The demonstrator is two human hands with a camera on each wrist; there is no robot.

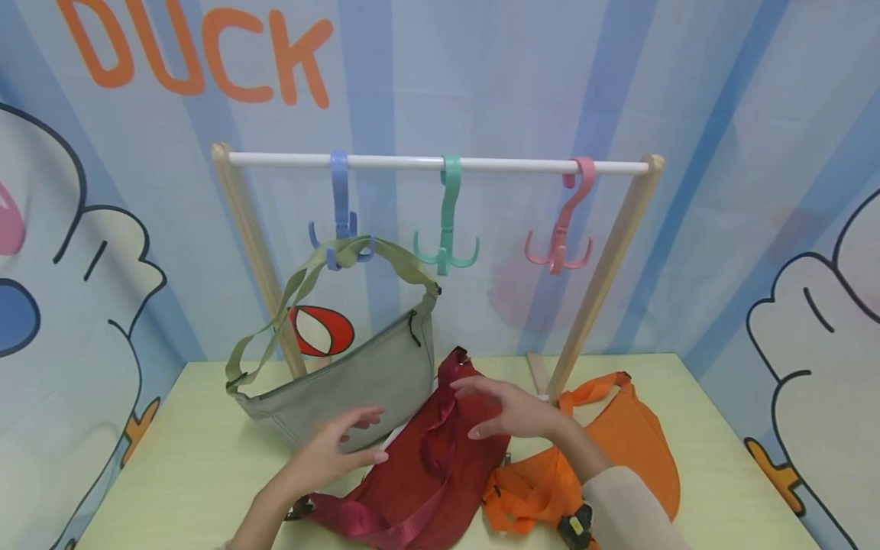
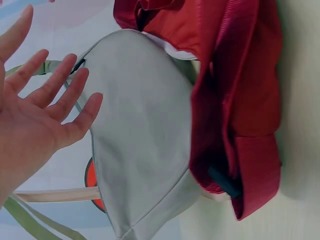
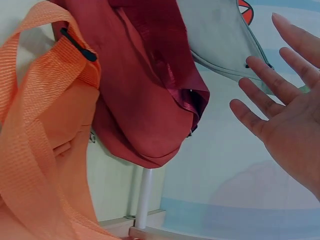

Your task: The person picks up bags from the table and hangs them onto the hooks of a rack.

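A grey-green shoulder bag (image 1: 364, 382) hangs by its strap (image 1: 302, 283) from the blue hook (image 1: 340, 206) at the left of the rack. In front of it a dark red bag (image 1: 419, 489) lies on the table, its strap loose across it. My left hand (image 1: 333, 454) hovers over the red bag's left side, fingers spread and holding nothing. Over that bag's upper right part is my right hand (image 1: 512, 409), also empty with fingers apart. The wrist views show both palms bare, the left (image 2: 35, 120) and the right (image 3: 295, 120). An orange bag (image 1: 635, 443) lies right of the red one.
A rack with a white rail (image 1: 399, 162) and wooden posts (image 1: 605, 275) stands at the table's back. A green hook (image 1: 448, 214) and a pink hook (image 1: 565, 214) hang from the rail without bags. Behind is a printed cloth backdrop (image 1: 481, 76). The pale table (image 1: 165, 458) lies beneath.
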